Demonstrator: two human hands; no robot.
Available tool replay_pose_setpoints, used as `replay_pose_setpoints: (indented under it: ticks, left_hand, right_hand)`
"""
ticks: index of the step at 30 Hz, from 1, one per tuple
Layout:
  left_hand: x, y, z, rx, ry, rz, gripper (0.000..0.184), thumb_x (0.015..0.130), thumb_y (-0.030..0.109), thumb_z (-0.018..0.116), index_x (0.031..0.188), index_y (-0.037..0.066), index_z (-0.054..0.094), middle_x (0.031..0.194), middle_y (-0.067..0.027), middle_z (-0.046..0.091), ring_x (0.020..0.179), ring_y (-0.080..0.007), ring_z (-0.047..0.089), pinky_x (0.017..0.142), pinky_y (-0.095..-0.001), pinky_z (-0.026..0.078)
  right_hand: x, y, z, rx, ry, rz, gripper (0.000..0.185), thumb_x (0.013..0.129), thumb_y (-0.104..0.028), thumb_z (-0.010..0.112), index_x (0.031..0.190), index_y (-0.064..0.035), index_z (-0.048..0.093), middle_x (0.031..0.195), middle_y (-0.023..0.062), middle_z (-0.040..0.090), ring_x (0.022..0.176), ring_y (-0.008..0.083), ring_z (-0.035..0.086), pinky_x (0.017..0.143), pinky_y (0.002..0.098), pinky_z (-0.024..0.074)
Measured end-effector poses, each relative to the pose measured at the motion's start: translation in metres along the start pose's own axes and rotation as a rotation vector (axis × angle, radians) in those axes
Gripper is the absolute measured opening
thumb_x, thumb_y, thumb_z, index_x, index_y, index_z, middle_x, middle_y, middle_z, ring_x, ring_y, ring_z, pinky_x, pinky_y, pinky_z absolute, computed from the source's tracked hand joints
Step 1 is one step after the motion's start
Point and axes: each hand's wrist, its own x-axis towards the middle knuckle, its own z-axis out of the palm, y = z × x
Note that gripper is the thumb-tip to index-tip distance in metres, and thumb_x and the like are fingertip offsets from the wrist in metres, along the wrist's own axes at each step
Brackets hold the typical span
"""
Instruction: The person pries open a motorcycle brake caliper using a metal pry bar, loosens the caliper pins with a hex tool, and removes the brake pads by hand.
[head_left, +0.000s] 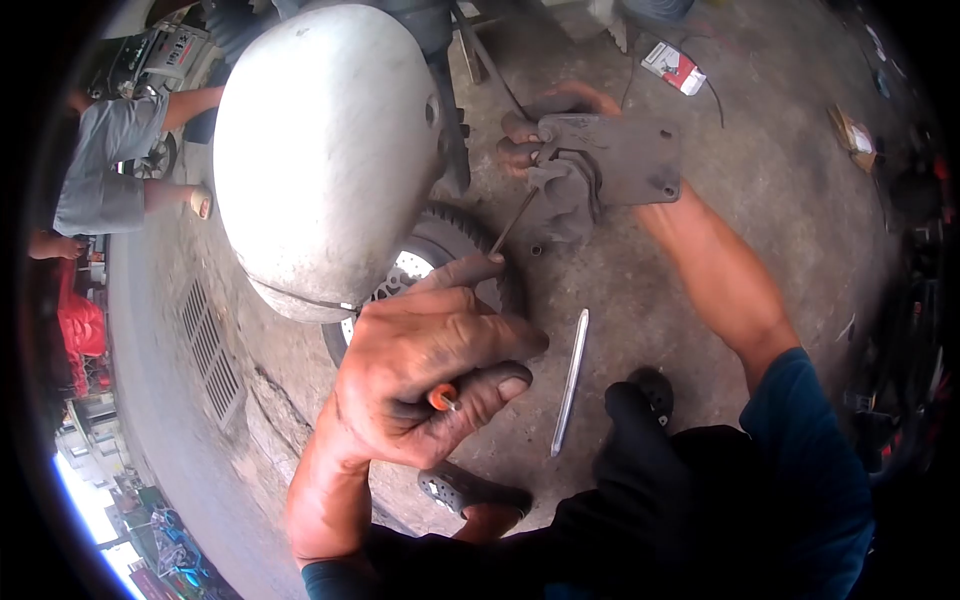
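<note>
My left hand (430, 360) is closed around a screwdriver, whose orange handle end (443, 397) shows beside the thumb. Past the index finger, its thin shaft (515, 222) reaches a grey, dusty metal part (625, 155). This part has a flat plate with corner holes and a folded bracket-like piece below. My right hand (522, 140) grips its far left edge, the fingertips dark with grime; the palm is hidden behind the plate. On the floor beneath lie a small round nut-like piece (537, 250) and a flat silver bar (570, 385).
Close on the left stands a large white rounded shell (320, 150) of a motorbike, over a wheel (450, 240) with a brake disc. A red and white packet (675, 68) lies farther off. Another person (110, 160) in grey shorts is at the left, near a drain grate (210, 350).
</note>
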Motion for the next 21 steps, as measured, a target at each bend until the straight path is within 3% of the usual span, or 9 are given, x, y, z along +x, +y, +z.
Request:
replay_pose_setpoints:
  ticks: [3, 9, 10, 12, 14, 15, 18, 19, 21]
  left_hand:
    - [0.004, 0.003, 0.009, -0.156, 0.218, 0.009, 0.016, 0.073, 0.009, 0.076, 0.083, -0.002, 0.069, 0.072, -0.0106, 0.067, 0.067, -0.0214, 0.065, 0.090, -0.0474, 0.049]
    - [0.003, 0.027, 0.047, -0.349, 0.863, -0.250, 0.011, 0.079, 0.010, 0.071, 0.080, 0.000, 0.068, 0.064, -0.0042, 0.062, 0.059, -0.0163, 0.059, 0.083, -0.0436, 0.052]
    - [0.000, 0.018, 0.034, -0.804, 0.957, -0.338, 0.014, 0.085, 0.014, 0.065, 0.084, 0.001, 0.065, 0.055, -0.0001, 0.050, 0.050, -0.0141, 0.050, 0.075, -0.0405, 0.054]
    - [-0.002, 0.012, 0.039, -0.876, 1.206, -0.343, 0.020, 0.091, 0.020, 0.059, 0.094, 0.001, 0.060, 0.052, 0.0010, 0.039, 0.049, -0.0125, 0.043, 0.074, -0.0366, 0.052]
    - [-0.002, 0.029, 0.053, -0.957, 1.158, -0.191, 0.025, 0.094, 0.024, 0.054, 0.101, 0.001, 0.057, 0.052, 0.0015, 0.039, 0.053, -0.0126, 0.045, 0.084, -0.0359, 0.048]
    - [-0.011, 0.026, 0.051, -1.136, 1.020, -0.076, 0.035, 0.095, 0.027, 0.052, 0.117, 0.000, 0.050, 0.067, -0.0024, 0.052, 0.069, -0.0164, 0.053, 0.095, -0.0394, 0.042]
    - [0.019, 0.029, 0.068, -0.727, 1.437, -0.100, 0.047, 0.097, 0.028, 0.049, 0.131, -0.003, 0.039, 0.088, -0.0087, 0.053, 0.086, -0.0181, 0.053, 0.096, -0.0422, 0.037]
    - [0.011, 0.011, 0.075, -0.423, 1.277, -0.041, 0.068, 0.095, 0.034, 0.051, 0.142, -0.003, 0.019, 0.114, -0.0142, 0.050, 0.110, -0.0244, 0.049, 0.100, -0.0441, 0.034]
    - [-0.006, 0.002, 0.083, 0.000, 1.157, -0.119, 0.088, 0.086, 0.045, 0.062, 0.144, 0.001, 0.013, 0.131, -0.0171, 0.039, 0.123, -0.0300, 0.040, 0.104, -0.0477, 0.033]
  right_hand:
    - [-0.006, -0.002, -0.020, -0.056, 0.128, -0.031, 0.025, 0.094, -0.016, 0.049, 0.112, 0.0000, 0.054, 0.099, 0.0138, 0.064, 0.089, 0.0239, 0.065, 0.082, 0.0320, 0.0528]
    - [0.002, 0.002, -0.013, -0.067, 0.123, -0.056, 0.028, 0.095, -0.019, 0.049, 0.117, -0.0008, 0.051, 0.104, 0.0159, 0.062, 0.090, 0.0242, 0.064, 0.079, 0.0327, 0.0539]
    - [0.003, 0.008, -0.011, -0.080, 0.104, -0.063, 0.028, 0.095, -0.019, 0.048, 0.117, -0.0008, 0.051, 0.104, 0.0159, 0.062, 0.090, 0.0244, 0.064, 0.080, 0.0331, 0.0538]
    - [0.008, 0.019, -0.011, -0.065, 0.069, -0.063, 0.029, 0.096, -0.020, 0.047, 0.117, -0.0003, 0.050, 0.103, 0.0159, 0.062, 0.091, 0.0249, 0.063, 0.081, 0.0341, 0.0534]
    - [0.004, 0.017, -0.020, 0.003, 0.024, -0.010, 0.030, 0.096, -0.020, 0.046, 0.117, 0.0002, 0.050, 0.103, 0.0154, 0.062, 0.092, 0.0249, 0.062, 0.084, 0.0352, 0.0524]
    - [0.000, 0.022, -0.014, 0.078, -0.006, 0.032, 0.029, 0.096, -0.021, 0.046, 0.116, 0.0003, 0.051, 0.102, 0.0149, 0.062, 0.093, 0.0245, 0.062, 0.085, 0.0356, 0.0516]
    - [0.011, 0.009, -0.014, 0.054, -0.169, -0.075, 0.027, 0.096, -0.020, 0.046, 0.113, -0.0002, 0.053, 0.100, 0.0134, 0.062, 0.091, 0.0236, 0.062, 0.086, 0.0357, 0.0514]
    - [0.006, 0.015, -0.014, 0.055, -0.173, -0.107, 0.027, 0.096, -0.020, 0.046, 0.112, -0.0005, 0.053, 0.099, 0.0129, 0.062, 0.089, 0.0233, 0.062, 0.085, 0.0349, 0.0518]
    - [-0.001, 0.012, -0.011, 0.032, -0.155, -0.137, 0.026, 0.096, -0.020, 0.045, 0.110, -0.0008, 0.054, 0.098, 0.0120, 0.062, 0.086, 0.0223, 0.062, 0.082, 0.0328, 0.0525]
